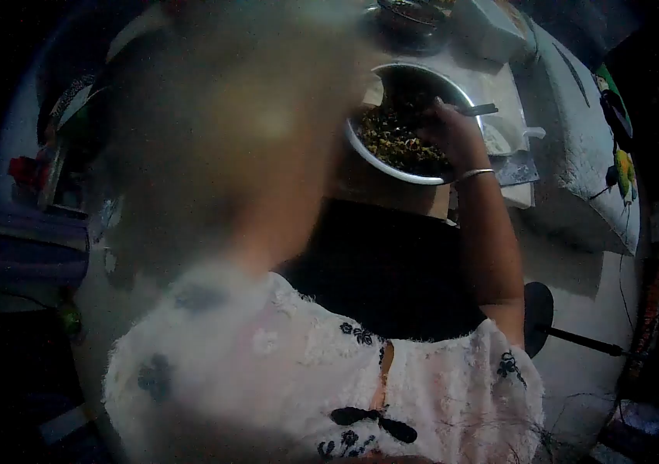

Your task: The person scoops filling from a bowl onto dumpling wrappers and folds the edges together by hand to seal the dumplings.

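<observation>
A metal bowl holds a chopped dark green and yellowish food mixture. My right hand reaches in over its right side, with a bangle on the wrist. The fingers are bent around a thin utensil, whose dark handle sticks out past the rim; its other end is hidden. My left forearm reaches up toward the bowl's left side, but a large blur hides that hand. A pale piece shows at the bowl's upper left edge, its kind unclear.
Behind the bowl stands a dark, shiny pot, beside a white box-like object. A white container with a handle sits right of the bowl. A white-covered surface lies farther right. At the left is a purple container.
</observation>
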A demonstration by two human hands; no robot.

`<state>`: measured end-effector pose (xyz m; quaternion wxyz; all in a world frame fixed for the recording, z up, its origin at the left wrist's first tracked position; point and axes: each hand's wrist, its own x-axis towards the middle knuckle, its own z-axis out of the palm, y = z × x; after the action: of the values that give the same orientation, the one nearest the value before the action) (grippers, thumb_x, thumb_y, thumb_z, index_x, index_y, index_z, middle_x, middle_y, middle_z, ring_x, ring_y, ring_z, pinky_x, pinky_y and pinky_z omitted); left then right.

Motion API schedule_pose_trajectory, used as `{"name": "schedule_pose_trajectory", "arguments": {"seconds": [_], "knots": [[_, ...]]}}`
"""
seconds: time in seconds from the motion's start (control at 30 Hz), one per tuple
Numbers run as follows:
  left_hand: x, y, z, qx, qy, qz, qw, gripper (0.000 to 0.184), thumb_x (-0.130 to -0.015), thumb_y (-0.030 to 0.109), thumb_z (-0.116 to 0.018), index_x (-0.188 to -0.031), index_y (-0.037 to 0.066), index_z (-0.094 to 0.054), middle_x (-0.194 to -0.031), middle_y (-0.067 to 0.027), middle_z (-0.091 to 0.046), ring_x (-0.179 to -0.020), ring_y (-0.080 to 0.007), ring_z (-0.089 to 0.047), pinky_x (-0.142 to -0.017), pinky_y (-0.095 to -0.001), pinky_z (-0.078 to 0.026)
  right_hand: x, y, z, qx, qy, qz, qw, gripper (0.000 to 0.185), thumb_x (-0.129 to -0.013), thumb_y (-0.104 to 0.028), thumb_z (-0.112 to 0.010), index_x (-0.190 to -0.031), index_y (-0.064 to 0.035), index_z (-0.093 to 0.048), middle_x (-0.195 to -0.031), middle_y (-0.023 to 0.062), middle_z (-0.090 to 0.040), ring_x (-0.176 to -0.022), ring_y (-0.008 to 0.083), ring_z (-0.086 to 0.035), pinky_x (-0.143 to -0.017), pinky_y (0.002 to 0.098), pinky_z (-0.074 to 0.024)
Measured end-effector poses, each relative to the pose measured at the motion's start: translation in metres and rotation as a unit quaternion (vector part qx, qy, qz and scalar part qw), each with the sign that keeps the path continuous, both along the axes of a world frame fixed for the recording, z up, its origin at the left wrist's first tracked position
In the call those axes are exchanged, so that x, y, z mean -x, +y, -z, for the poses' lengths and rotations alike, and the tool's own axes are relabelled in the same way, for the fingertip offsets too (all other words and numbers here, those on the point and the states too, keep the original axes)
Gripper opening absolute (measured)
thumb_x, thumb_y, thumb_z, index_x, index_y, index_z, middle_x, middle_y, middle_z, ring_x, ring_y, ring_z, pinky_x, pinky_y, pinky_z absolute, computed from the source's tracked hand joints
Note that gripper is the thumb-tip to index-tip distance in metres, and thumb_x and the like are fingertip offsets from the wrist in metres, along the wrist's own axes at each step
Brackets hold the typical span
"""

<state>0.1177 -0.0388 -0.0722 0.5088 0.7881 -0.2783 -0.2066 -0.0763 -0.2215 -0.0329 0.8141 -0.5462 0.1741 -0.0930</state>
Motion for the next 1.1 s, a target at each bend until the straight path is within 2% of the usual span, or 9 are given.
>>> {"name": "schedule_pose_trajectory", "arguments": {"seconds": [0.2, 0.37, 0.5, 0.6, 0.8, 0.9, 0.97, 1.0, 1.1], "knots": [[0.02, 0.001, -0.02, 0.035, 0.064, -0.028, 0.997, 0.045, -0.078, 0.007, -0.058, -0.122, 0.007, -0.05, -0.098, -0.0125, -0.063, -0.085, -0.019, -0.063, -0.064, -0.032, -0.052, 0.002, -0.003, -0.003, -0.027, 0.02, -0.01, 0.999, 0.029, -0.085, -0.027, -0.063, -0.093, 0.0005, -0.057, -0.085, 0.0107, -0.06, -0.072, 0.0237, -0.061, -0.063, 0.0387, -0.0551], [-0.013, -0.003, 0.009, -0.087, -0.118, -0.032, 0.989, 0.047, -0.074, 0.007, -0.062, -0.12, 0.011, -0.054, -0.111, -0.0123, -0.06, -0.09, -0.0209, -0.062, -0.076, -0.0342, -0.051, 0.004, -0.004, -0.008, -0.053, 0.04, 0.043, 0.997, 0.027, -0.088, -0.026, -0.06, -0.094, -0.0006, -0.055, -0.086, 0.0099, -0.057, -0.074, 0.0247, -0.058, -0.066, 0.0392, -0.0546], [0.021, 0.009, -0.018, -0.027, -0.135, -0.01, 0.99, 0.049, -0.073, 0.005, -0.062, -0.121, 0.012, -0.054, -0.11, -0.0131, -0.06, -0.09, -0.0211, -0.063, -0.075, -0.0342, -0.052, 0.01, -0.004, -0.013, -0.043, 0.021, 0.059, 0.997, 0.025, -0.089, -0.026, -0.057, -0.091, -0.0005, -0.056, -0.084, 0.01, -0.056, -0.076, 0.0246, -0.056, -0.068, 0.0399, -0.0543], [0.038, 0.014, -0.037, 0.017, 0.051, -0.001, 0.999, 0.049, -0.073, 0.004, -0.06, -0.121, 0.013, -0.053, -0.111, -0.014, -0.059, -0.09, -0.0204, -0.063, -0.074, -0.033, -0.052, 0.012, -0.021, -0.001, 0.094, -0.086, 0.015, 0.992, 0.027, -0.089, -0.026, -0.057, -0.091, 0.0014, -0.056, -0.085, 0.0115, -0.056, -0.076, 0.0247, -0.056, -0.069, 0.0404, -0.054], [0.016, 0.014, -0.017, 0.033, 0.041, 0.095, 0.994, 0.058, -0.071, 0.0, -0.05, -0.127, 0.016, -0.049, -0.074, -0.0044, -0.057, -0.059, -0.0115, -0.05, -0.052, -0.0263, -0.04, 0.001, -0.031, 0.003, 0.041, -0.179, 0.037, 0.982, 0.032, -0.09, -0.027, -0.056, -0.092, 0.0052, -0.057, -0.086, 0.014, -0.058, -0.077, 0.0239, -0.058, -0.069, 0.0409, -0.0536], [0.008, 0.017, -0.009, -0.015, -0.042, 0.1, 0.994, 0.059, -0.073, 0.001, -0.048, -0.129, 0.015, -0.047, -0.075, -0.006, -0.058, -0.061, -0.0115, -0.052, -0.055, -0.027, -0.042, 0.017, 0.014, -0.043, 0.137, -0.166, 0.101, 0.971, 0.032, -0.09, -0.028, -0.055, -0.091, 0.0039, -0.058, -0.082, 0.0127, -0.061, -0.07, 0.0226, -0.06, -0.066, 0.0379, -0.0534], [0.009, 0.015, -0.001, 0.012, 0.007, 0.099, 0.995, 0.059, -0.073, 0.002, -0.048, -0.131, 0.016, -0.046, -0.075, -0.0054, -0.058, -0.062, -0.0113, -0.052, -0.056, -0.0273, -0.043, 0.016, 0.033, -0.053, 0.081, -0.082, 0.181, 0.977, 0.031, -0.09, -0.028, -0.054, -0.089, 0.0023, -0.06, -0.077, 0.0111, -0.063, -0.062, 0.0198, -0.061, -0.062, 0.0322, -0.052], [0.013, 0.014, -0.002, 0.037, 0.056, 0.099, 0.993, 0.06, -0.074, 0.002, -0.047, -0.132, 0.017, -0.045, -0.074, -0.0048, -0.057, -0.062, -0.011, -0.051, -0.057, -0.0276, -0.043, 0.016, 0.037, -0.051, 0.208, -0.13, 0.172, 0.954, 0.027, -0.091, -0.025, -0.054, -0.086, 0.0005, -0.061, -0.076, 0.009, -0.064, -0.059, 0.0163, -0.06, -0.06, 0.0283, -0.0501], [0.023, 0.016, -0.013, -0.015, -0.003, 0.051, 0.999, 0.06, -0.075, 0.004, -0.049, -0.132, 0.019, -0.045, -0.076, -0.0031, -0.057, -0.062, -0.011, -0.051, -0.057, -0.0285, -0.044, 0.014, 0.059, -0.048, 0.264, -0.121, 0.179, 0.94, 0.023, -0.09, -0.021, -0.057, -0.083, 0.0007, -0.06, -0.075, 0.0057, -0.061, -0.069, 0.0158, -0.062, -0.064, 0.0263, -0.0505]]}}
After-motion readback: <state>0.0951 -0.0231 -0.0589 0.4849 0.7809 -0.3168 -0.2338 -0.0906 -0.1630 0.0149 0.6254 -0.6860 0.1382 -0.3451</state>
